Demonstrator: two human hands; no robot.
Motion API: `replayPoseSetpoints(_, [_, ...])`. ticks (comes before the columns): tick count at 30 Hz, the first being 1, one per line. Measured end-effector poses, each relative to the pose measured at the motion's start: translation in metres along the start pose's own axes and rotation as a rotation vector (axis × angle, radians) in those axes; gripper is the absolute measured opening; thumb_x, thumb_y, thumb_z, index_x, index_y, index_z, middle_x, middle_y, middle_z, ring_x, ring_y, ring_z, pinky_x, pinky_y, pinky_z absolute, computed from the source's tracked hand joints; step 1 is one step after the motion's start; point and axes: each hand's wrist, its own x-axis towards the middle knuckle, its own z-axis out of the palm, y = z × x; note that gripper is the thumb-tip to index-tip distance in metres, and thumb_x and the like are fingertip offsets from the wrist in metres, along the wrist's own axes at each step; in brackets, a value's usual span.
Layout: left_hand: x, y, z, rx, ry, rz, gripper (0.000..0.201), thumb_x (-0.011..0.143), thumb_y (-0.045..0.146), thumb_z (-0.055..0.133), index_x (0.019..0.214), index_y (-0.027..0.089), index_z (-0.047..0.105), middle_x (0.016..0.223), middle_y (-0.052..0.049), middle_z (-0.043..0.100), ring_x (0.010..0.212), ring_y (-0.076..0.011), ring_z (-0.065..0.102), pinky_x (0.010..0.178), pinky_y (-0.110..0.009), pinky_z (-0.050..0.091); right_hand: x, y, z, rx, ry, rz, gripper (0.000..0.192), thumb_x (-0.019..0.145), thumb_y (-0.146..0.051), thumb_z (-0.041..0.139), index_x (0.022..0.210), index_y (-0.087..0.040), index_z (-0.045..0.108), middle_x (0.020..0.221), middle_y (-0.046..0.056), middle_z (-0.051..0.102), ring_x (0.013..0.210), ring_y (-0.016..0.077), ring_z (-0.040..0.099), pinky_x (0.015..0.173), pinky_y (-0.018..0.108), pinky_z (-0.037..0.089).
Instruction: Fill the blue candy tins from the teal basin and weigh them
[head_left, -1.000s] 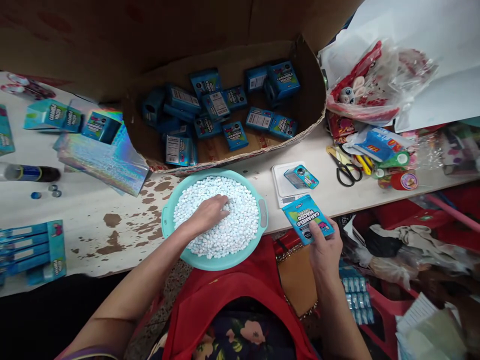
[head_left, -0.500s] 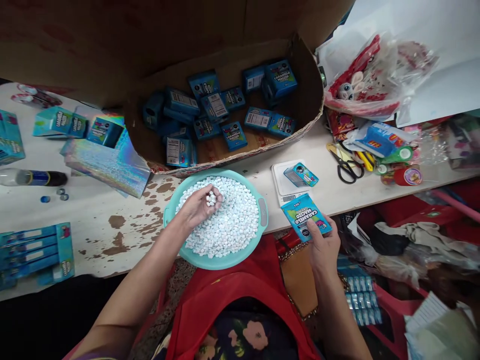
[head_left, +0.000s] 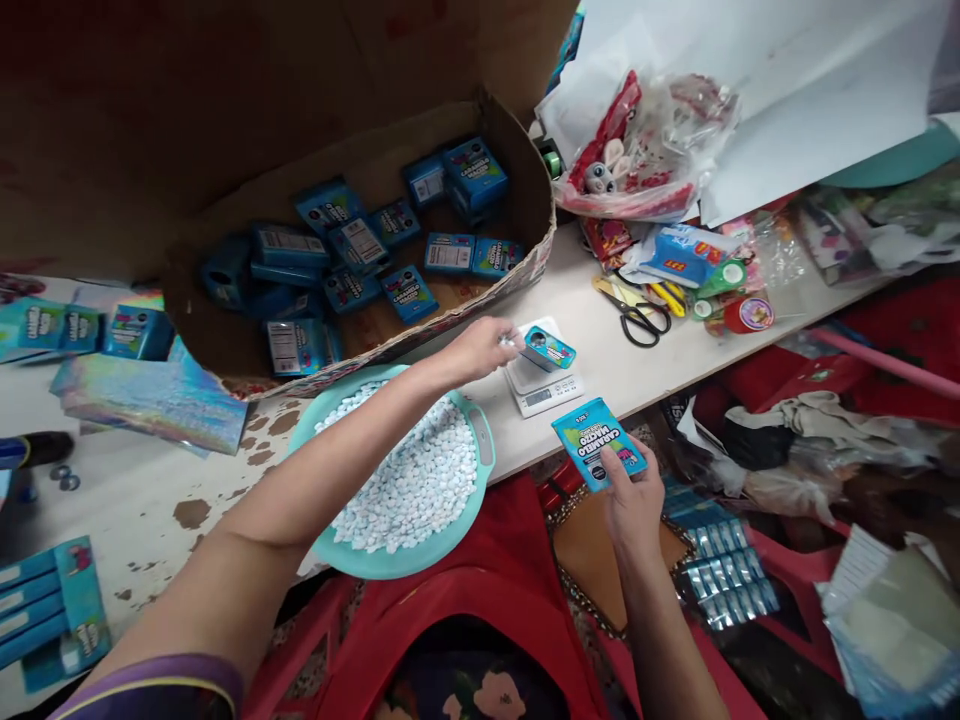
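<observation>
My left hand [head_left: 486, 350] is closed around some white candies [head_left: 511, 341], beside a small blue candy box [head_left: 550, 347]. That box rests on a white digital scale [head_left: 541, 397], a round hole showing in its end. In my right hand [head_left: 634, 490] is a flat blue candy packet [head_left: 598, 440], gripped by its lower corner in front of the scale. A turquoise basin [head_left: 480, 440] full of small white candies [head_left: 420, 480] sits under my left forearm.
Behind the basin stands a cardboard box [head_left: 360, 365] holding several blue candy boxes [head_left: 409, 293]. Black-handled scissors [head_left: 637, 318] lie right of the scale, near a plastic bag with a plush toy [head_left: 600, 178]. Holographic sheets [head_left: 157, 400] and flat blue cartons [head_left: 52, 610] are at left.
My left hand has left the basin and moved right to the box on the scale, carrying candies. My right hand still holds the packet. The view has turned to the right.
</observation>
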Motion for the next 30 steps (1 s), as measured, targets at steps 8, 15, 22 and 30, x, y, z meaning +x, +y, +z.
replayPoseSetpoints(8, [0.049, 0.025, 0.022, 0.744, -0.020, 0.134, 0.021, 0.078, 0.006, 0.049, 0.086, 0.015, 0.066, 0.090, -0.008, 0.061, 0.084, -0.0205, 0.057, 0.067, -0.030, 0.035, 0.004, 0.010, -0.012, 0.045, 0.037, 0.055, 0.059, 0.064, -0.046, 0.081, 0.111, -0.018, 0.058, 0.094, 0.004, 0.069, 0.078, 0.0161, 0.063, 0.071, 0.030, 0.052])
replayPoseSetpoints(15, [0.051, 0.018, 0.027, 0.765, 0.002, 0.189, 0.028, 0.078, 0.006, 0.048, 0.098, 0.018, 0.064, 0.093, -0.007, 0.056, 0.080, -0.0196, 0.055, 0.066, -0.030, 0.035, 0.008, 0.009, -0.012, 0.052, 0.063, 0.083, 0.060, 0.063, -0.047, 0.082, 0.110, -0.019, 0.058, 0.092, 0.004, 0.070, 0.077, 0.0165, 0.064, 0.069, 0.030, 0.052])
replayPoseSetpoints(22, [0.049, 0.019, 0.026, 0.716, 0.018, 0.243, 0.028, 0.076, 0.007, 0.051, 0.096, 0.018, 0.067, 0.092, -0.006, 0.060, 0.082, -0.0196, 0.057, 0.069, -0.030, 0.037, 0.011, 0.014, -0.009, 0.012, 0.040, 0.044, 0.060, 0.064, -0.048, 0.080, 0.112, -0.018, 0.058, 0.096, 0.006, 0.071, 0.080, 0.0174, 0.065, 0.071, 0.031, 0.054])
replayPoseSetpoints(30, [0.030, 0.013, 0.010, -0.364, 0.154, 0.009, 0.011, 0.074, 0.008, 0.061, 0.084, 0.012, 0.059, 0.068, -0.002, 0.062, 0.058, -0.0106, 0.057, 0.058, -0.023, 0.043, 0.013, 0.016, -0.013, 0.045, 0.050, 0.018, 0.060, 0.064, -0.045, 0.081, 0.112, -0.018, 0.058, 0.096, 0.005, 0.069, 0.079, 0.0157, 0.063, 0.073, 0.031, 0.052])
